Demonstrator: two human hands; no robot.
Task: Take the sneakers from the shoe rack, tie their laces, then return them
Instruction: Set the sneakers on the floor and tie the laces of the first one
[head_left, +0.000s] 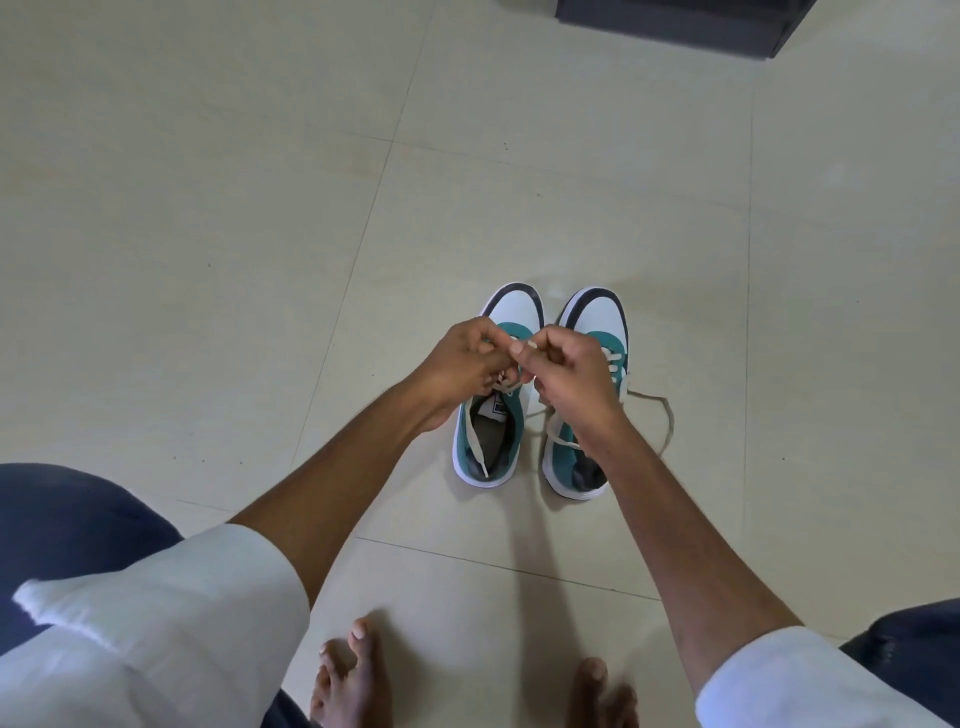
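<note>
Both hands met above the left sneaker (488, 415): our left hand (465, 364) was curled with its fingertips pinched on the cream lace (506, 385) of that shoe, and our right hand (569, 371) was closed in the same way on another strand of it, the two sets of knuckles almost touching over the teal tongue. From between the hands the lace ran down to the eyelets, and one loose end lay inside the shoe opening, along the dark insole. We saw the left sneaker standing upright on the tiled floor (260, 234), toe pointing away from us, with a white toe panel edged in dark blue, teal sides and a white sole. Just beside it, parallel and apart by a narrow gap, stood the right sneaker (587, 317), partly covered by our right wrist; its own lace (660, 415) was untied and trailed out in a loop onto the floor to the right. Our white sleeves were rolled back from the forearms, our dark blue trousers showed at both lower corners, and our bare feet (353, 675) rested on the tiles nearest us. A dark piece of furniture (675, 26) sat at the top edge, well apart from the shoes.
</note>
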